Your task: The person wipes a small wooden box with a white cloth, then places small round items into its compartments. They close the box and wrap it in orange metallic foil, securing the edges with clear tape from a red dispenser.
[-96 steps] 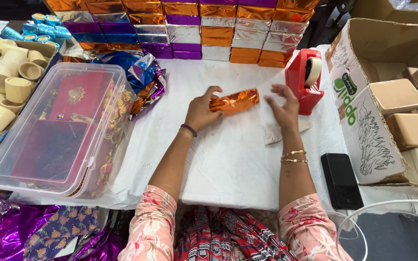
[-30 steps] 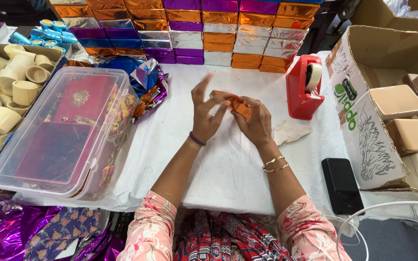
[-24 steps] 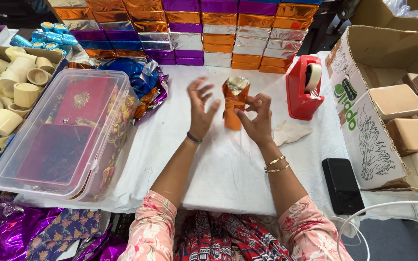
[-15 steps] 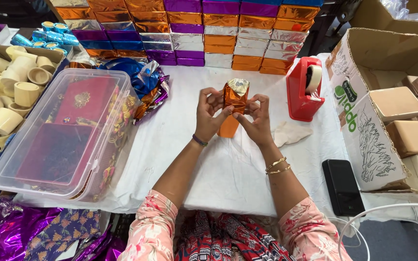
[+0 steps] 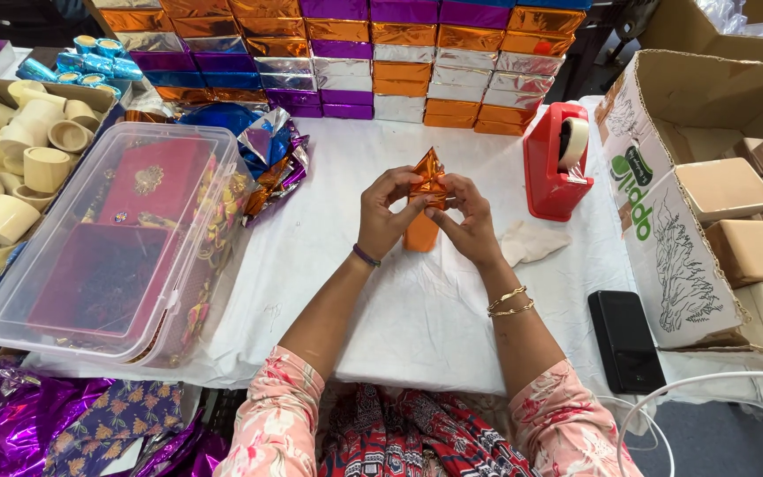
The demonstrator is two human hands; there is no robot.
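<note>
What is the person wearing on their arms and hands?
Pink flowery sleeves reach about to the elbows. The left hand has a thin dark band on its wrist. The right hand has two gold bangles on its wrist. No gloves.

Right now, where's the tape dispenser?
In the head view, the red tape dispenser stands on the white table, right of the hands, between the orange-wrapped box and the cardboard carton.

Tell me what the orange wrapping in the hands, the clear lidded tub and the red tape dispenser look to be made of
Orange wrapping, pinched by left hand and right hand: likely metallic foil; mirror glints, sharp creases.
Clear lidded tub: see-through plastic, glossy, contents visible.
Red tape dispenser: apparently moulded plastic, smooth even sheen.
</note>
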